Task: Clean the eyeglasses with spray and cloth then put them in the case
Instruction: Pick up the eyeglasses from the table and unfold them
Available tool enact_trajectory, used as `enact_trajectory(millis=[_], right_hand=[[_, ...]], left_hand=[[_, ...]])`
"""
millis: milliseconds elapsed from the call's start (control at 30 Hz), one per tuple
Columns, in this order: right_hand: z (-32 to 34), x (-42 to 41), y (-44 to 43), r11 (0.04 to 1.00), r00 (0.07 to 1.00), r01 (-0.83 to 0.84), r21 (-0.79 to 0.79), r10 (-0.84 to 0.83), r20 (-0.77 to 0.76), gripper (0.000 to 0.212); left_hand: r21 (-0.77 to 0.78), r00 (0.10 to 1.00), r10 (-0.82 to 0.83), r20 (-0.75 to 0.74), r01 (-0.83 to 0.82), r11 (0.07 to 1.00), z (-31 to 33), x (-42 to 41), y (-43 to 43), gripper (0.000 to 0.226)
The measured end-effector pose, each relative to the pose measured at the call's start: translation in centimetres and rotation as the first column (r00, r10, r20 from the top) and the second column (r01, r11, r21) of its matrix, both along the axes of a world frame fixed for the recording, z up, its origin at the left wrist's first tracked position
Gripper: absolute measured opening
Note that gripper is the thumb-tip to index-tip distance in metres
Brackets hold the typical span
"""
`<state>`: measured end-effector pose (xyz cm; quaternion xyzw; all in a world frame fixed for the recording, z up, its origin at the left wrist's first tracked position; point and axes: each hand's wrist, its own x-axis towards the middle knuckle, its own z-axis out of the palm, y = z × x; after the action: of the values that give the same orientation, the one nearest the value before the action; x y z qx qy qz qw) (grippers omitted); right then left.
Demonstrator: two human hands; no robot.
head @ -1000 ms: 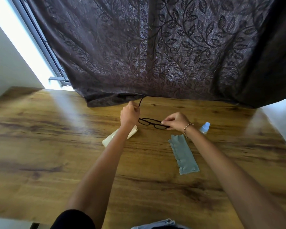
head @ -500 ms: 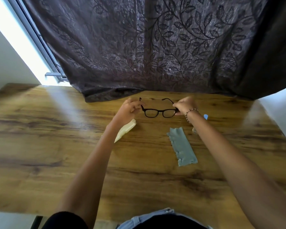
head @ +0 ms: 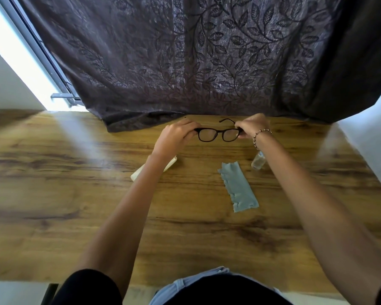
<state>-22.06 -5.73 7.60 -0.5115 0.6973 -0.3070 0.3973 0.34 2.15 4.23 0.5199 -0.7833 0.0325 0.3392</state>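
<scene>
Black-framed eyeglasses (head: 218,135) are held up above the far part of the wooden table (head: 53,194), lenses facing me and both temples unfolded. My left hand (head: 174,137) pinches the frame's left corner. The right corner is pinched by my right hand (head: 254,126), which wears a bead bracelet. A grey-blue cleaning cloth (head: 238,187) lies flat on the table below the glasses. The small clear spray bottle (head: 258,160) stands right of the cloth, partly behind my right forearm. The cream case (head: 139,173) lies under my left forearm, mostly hidden.
A dark leaf-patterned curtain (head: 196,62) hangs along the table's far edge and drapes onto it. A bright window strip (head: 20,56) is at the far left. White walls flank the table on both sides.
The second temple came unfolded, and both hands now hold the glasses by their corners, lifted and facing me. The view tilted down slightly.
</scene>
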Motion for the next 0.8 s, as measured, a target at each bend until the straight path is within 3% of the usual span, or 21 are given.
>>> enact_trajectory(millis=[133,367,567,700,800], right_hand=[[0.1,-1.0,-0.2,0.999,0.999,0.031,-0.024,-0.031,-0.014,0.013],[0.2,-2.7,-0.3,0.998,0.998,0.048,-0.049,-0.049,-0.029,0.011],[-0.5,-3.6,0.3,0.995,0.999,-0.032,-0.096,0.034,0.017,0.02],[-1.0,-5.7,2.3,0.962,0.985,-0.158,-0.222,0.137,-0.105,0.022],[-1.7,-7.7,3.9,0.95,0.968,-0.237,-0.201,0.214,-0.131,0.029]], left_hand=[[-0.01,0.997,-0.018,0.076,0.019,1.0,-0.4,-0.8,-0.1,0.039],[-0.102,0.988,-0.054,0.147,0.069,0.992,-0.7,-2.1,0.3,0.033],[-0.108,0.998,0.045,0.049,-0.04,0.993,-0.3,-2.3,0.0,0.025],[-0.09,0.991,0.131,-0.035,-0.133,0.987,-0.6,-2.1,0.1,0.019],[-0.091,0.976,0.196,-0.09,-0.204,0.975,-0.9,-2.1,0.3,0.017]])
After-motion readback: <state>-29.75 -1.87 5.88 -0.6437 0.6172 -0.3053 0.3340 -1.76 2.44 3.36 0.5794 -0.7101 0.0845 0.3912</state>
